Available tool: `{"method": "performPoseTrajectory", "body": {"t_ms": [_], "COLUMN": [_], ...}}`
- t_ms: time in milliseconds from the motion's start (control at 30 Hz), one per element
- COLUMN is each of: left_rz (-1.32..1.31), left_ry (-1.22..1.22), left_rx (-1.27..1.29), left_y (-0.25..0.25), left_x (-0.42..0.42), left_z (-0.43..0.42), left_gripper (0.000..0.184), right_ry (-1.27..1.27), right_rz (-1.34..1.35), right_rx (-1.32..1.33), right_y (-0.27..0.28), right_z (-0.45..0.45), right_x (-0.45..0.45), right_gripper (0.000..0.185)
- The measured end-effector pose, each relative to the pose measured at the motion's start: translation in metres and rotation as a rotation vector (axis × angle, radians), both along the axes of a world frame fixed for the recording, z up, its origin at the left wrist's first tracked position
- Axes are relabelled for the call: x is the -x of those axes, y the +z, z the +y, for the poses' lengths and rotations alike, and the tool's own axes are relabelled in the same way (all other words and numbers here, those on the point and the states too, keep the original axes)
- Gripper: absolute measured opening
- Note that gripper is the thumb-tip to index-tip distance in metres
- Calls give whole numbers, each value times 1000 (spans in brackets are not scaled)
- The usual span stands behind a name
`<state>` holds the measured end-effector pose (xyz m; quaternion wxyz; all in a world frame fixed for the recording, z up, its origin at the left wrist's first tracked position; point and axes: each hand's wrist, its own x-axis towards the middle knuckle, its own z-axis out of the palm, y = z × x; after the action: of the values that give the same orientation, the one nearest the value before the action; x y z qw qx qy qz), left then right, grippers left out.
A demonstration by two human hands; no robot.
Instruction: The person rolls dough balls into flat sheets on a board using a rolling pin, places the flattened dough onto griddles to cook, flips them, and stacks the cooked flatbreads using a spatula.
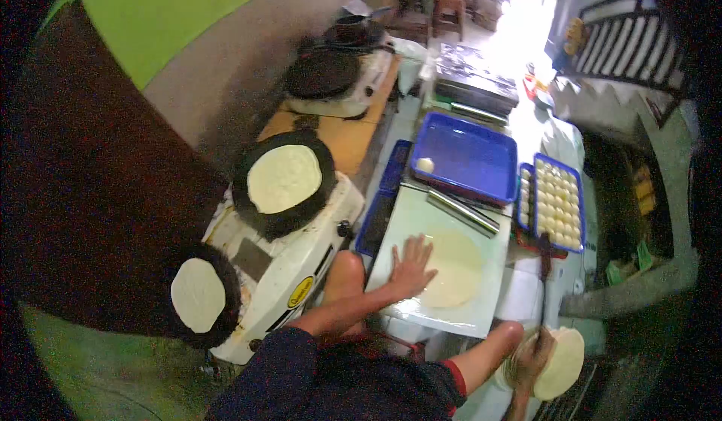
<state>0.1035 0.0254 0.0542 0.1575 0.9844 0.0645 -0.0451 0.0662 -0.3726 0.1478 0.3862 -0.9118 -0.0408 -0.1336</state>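
Note:
My left hand (412,269) lies flat with fingers spread on the left edge of a thin round sheet of dough (455,274). The dough rests on a pale, glossy board (398,221). At the lower right, my right hand (532,357) is closed round the lower end of a long dark stick-like tool (544,278), which points away from me. Round flatbreads (564,364) sit beside and partly behind that hand. A metal rolling pin (462,213) lies across the far edge of the board.
Left, flat dough rounds cook on a near griddle (237,300) and a second griddle (325,158) on a white stove (308,248). A blue tray (470,154) holds one dough ball (425,165); another blue tray (581,195) holds many dough balls. More burners stand further back.

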Motion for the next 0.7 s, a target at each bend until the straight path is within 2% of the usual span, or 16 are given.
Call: {"method": "performPoseTrajectory", "body": {"t_ms": [67,100,133,167,200,233,333,433,500,567,600,633,700], "left_rz": [-79,-48,10,-61,-113,-166,-258,-348,-304,-339,-362,-587,-703], "left_ry": [-8,-10,-11,-18,0,17,144,279,422,486,521,569,617], "left_rx": [157,122,149,147,146,145,155,180,103,377,511,969,1182], "left_y": [11,19,20,16,12,9,28,38,16,6,2,-16,7], "left_x": [18,25,28,34,42,50,103,140,149,148,147,154,161], "left_z": [-3,-4,-2,5,14,23,75,109,105,111,115,108,116], "left_gripper": [78,78,77,75,74,72,69,66,62,56,54,52,52], "right_ry": [313,507,657,859,946,1027,1067,1028,995,1045,1037,1134,1251], "right_rz": [31,6,58,-8,-54,22,170,139,92,34,126,-5,28], "right_rx": [81,71,186,215,277,338,563,468,456,258,276,210,16], "right_y": [26,36,68,77,82,92,108,99,64,27,9,3,-2], "right_z": [125,189,251,293,329,352,387,413,451,511,551,573,600], "right_x": [-26,-36,-34,-37,-36,-35,-32,-29,-35,-46,-49,-49,-49], "right_gripper": [33,31,32,34,36,35,33,34,33,34,35,35,32]}}
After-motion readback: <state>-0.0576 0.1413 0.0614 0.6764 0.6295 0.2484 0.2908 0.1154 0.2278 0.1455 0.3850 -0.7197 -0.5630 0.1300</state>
